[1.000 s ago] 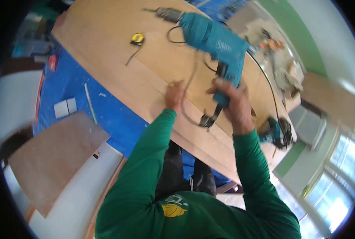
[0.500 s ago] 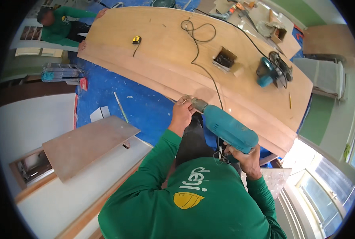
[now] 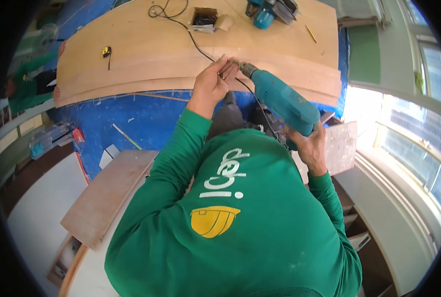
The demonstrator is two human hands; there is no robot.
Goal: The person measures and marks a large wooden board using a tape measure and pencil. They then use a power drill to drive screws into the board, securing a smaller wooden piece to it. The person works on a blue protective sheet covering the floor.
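Observation:
My right hand (image 3: pixel 309 147) is wrapped round the handle of a teal power drill (image 3: pixel 285 101), which points up and left over the near edge of the wooden board (image 3: pixel 146 47). Just off the tip of the drill's metal chuck (image 3: pixel 247 70), my left hand (image 3: pixel 209 85) has its fingers drawn together in a pinch. Whatever lies in that pinch is too small to make out. A black cord (image 3: pixel 197 45) runs across the board, passes behind my left fingers and comes down below the drill.
On the board lie a yellow tape measure (image 3: pixel 106 51), an open box (image 3: pixel 204 19), a teal circular saw (image 3: pixel 264 17) and a pencil (image 3: pixel 311 33). Blue sheeting (image 3: pixel 131 116) covers the floor. A loose panel (image 3: pixel 109 190) lies at left; another person (image 3: pixel 29 81) is at the board's far left end.
The view has tilted down and turned, so the board sits higher in the picture. My left hand has opened slightly from the chuck tip; my right hand still grips the drill.

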